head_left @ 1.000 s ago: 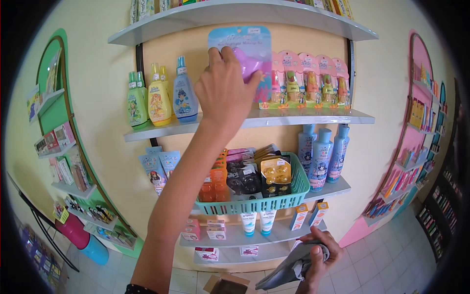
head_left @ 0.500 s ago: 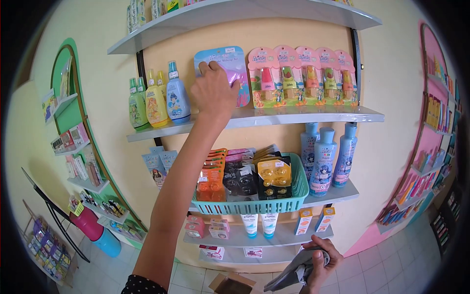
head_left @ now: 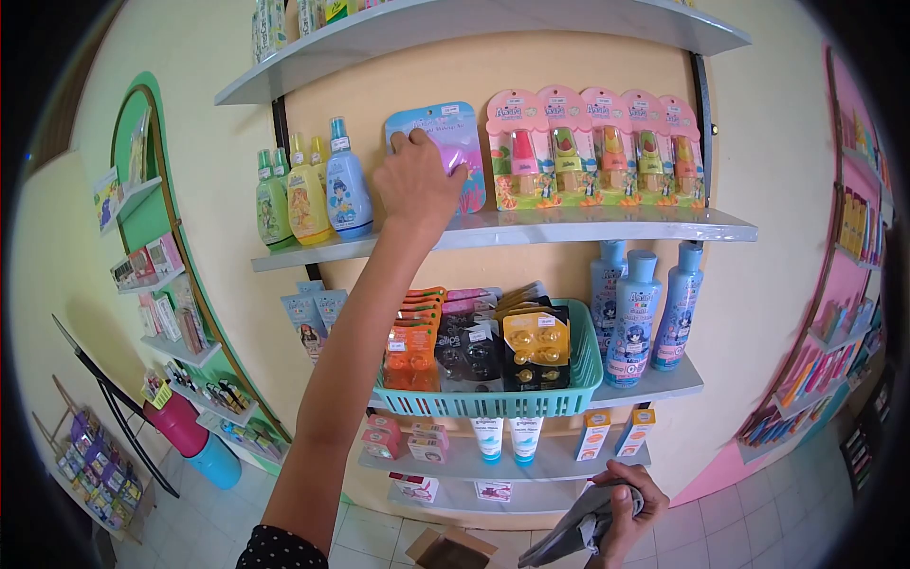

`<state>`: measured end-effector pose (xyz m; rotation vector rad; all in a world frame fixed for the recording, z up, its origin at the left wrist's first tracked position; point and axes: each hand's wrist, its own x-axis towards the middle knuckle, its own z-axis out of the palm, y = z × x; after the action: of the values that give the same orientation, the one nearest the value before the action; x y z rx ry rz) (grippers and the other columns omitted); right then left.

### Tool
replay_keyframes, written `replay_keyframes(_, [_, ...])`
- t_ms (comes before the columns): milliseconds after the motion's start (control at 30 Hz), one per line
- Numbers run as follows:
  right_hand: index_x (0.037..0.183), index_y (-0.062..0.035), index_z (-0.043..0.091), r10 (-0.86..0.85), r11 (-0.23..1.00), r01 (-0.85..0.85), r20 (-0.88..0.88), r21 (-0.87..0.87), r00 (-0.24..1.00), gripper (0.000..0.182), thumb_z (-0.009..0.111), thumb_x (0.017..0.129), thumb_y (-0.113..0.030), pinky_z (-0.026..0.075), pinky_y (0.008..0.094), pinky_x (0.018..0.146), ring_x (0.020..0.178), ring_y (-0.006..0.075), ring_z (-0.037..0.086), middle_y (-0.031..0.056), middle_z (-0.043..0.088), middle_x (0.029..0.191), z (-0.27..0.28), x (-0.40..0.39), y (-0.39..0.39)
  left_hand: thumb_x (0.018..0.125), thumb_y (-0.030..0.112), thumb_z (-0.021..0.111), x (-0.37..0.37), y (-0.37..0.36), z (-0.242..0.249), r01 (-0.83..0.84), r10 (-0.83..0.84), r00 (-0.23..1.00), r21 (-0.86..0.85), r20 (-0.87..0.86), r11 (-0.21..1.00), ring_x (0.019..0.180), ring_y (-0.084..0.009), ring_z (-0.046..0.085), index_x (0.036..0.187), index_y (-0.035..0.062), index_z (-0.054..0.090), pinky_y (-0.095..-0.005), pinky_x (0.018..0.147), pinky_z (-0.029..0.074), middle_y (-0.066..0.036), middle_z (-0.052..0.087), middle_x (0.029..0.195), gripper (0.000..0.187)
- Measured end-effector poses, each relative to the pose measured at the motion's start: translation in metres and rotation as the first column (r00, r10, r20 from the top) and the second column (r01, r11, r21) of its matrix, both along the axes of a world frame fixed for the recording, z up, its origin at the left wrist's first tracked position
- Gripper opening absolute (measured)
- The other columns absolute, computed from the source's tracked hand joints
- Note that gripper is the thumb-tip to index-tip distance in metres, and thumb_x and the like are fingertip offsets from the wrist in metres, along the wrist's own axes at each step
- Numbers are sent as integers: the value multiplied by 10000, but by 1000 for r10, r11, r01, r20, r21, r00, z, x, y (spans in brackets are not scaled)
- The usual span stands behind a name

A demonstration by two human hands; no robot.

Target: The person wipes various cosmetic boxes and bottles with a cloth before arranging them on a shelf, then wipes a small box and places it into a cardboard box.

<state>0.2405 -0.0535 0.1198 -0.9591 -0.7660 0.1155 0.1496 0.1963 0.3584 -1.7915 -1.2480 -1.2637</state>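
Observation:
My left hand (head_left: 417, 182) reaches up to the second shelf, its fingers curled over the front of a blue carded makeup kit (head_left: 455, 121) with a purple plastic bubble. The hand covers much of the pack's left side. Beside it on the left stand green, yellow and blue spray bottles (head_left: 348, 190). To its right is a row of pink-carded nail polish packs (head_left: 569, 156). Low at the right, my right hand (head_left: 633, 507) is closed around a bunched grey cloth (head_left: 573, 524), in front of the bottom shelves.
One shelf down, a teal basket (head_left: 474, 404) holds carded capsule packs, with tall blue bottles (head_left: 633, 327) at its right. Tubes and small boxes line the lower shelf (head_left: 545, 465). An open cardboard box (head_left: 453, 548) lies on the floor. The top shelf (head_left: 493, 47) overhangs the hand.
The makeup kit sits slightly lower against the wall and a little tilted, with my left hand still on it. The view has shifted slightly. My right hand keeps the cloth.

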Motion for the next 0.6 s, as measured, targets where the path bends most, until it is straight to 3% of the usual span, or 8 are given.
replay_keyframes(33, [840, 35, 581, 2, 1000, -2, -8, -1, 1000, 345, 612, 722, -287, 428, 301, 589, 596, 197, 535, 135, 545, 630, 1, 0, 0, 655, 413, 615, -1, -1, 0, 22, -22, 1000, -8, 0, 1000, 753, -315, 580, 954, -35, 502, -387, 609, 471, -187, 519, 923, 550])
replay_keyframes(267, [832, 41, 576, -3, 1000, 3, -3, -25, 1000, 348, 611, 719, -286, 391, 290, 607, 603, 192, 536, 130, 550, 632, 3, 1, -4, 649, 452, 614, 0, -10, -3, -3, 2, 1000, 82, 21, 997, 737, -307, 578, 948, -30, 499, -384, 595, 468, -175, 523, 895, 579])
replay_keyframes(367, [822, 41, 580, 2, 999, -2, -9, -38, 1000, 351, 612, 715, -292, 391, 296, 607, 601, 192, 535, 128, 552, 627, 2, 2, -5, 661, 456, 601, 4, -32, 0, -20, 17, 1000, 194, 16, 981, 709, -304, 573, 936, -24, 501, -388, 578, 463, -167, 522, 884, 563])
replay_keyframes(433, [811, 41, 583, -17, 999, 16, -21, -39, 1000, 345, 612, 714, -289, 393, 293, 603, 601, 192, 536, 130, 553, 625, 1, 1, -5, 675, 439, 590, 13, -41, 1, 80, -74, 997, 334, -33, 939, 688, -297, 568, 962, -19, 497, -390, 570, 459, -157, 526, 850, 549])
replay_keyframes(467, [800, 40, 586, -31, 999, 30, -33, -39, 999, 339, 612, 713, -287, 394, 289, 599, 600, 192, 537, 131, 554, 624, 1, -1, -5, 675, 439, 590, 19, -41, 3, 83, -75, 997, 329, -35, 941, 688, -297, 568, 962, -19, 497, -390, 570, 459, -157, 526, 850, 549])
replay_keyframes(533, [795, 39, 588, -22, 999, 21, -35, -35, 999, 338, 614, 711, -287, 397, 286, 592, 598, 192, 537, 131, 551, 621, 1, -2, -6, 680, 428, 586, 32, -40, 10, 214, -202, 972, 99, -120, 972, 697, -294, 571, 986, -19, 503, -383, 568, 458, -157, 549, 806, 548])
replay_keyframes(600, [789, 38, 589, -14, 1000, 13, -32, -25, 999, 336, 615, 709, -287, 399, 283, 585, 596, 192, 536, 130, 548, 619, 1, -3, -7, 679, 421, 588, 42, -35, 11, 259, -252, 962, 59, -104, 964, 704, -294, 574, 967, -18, 513, -386, 569, 457, -157, 559, 784, 530])
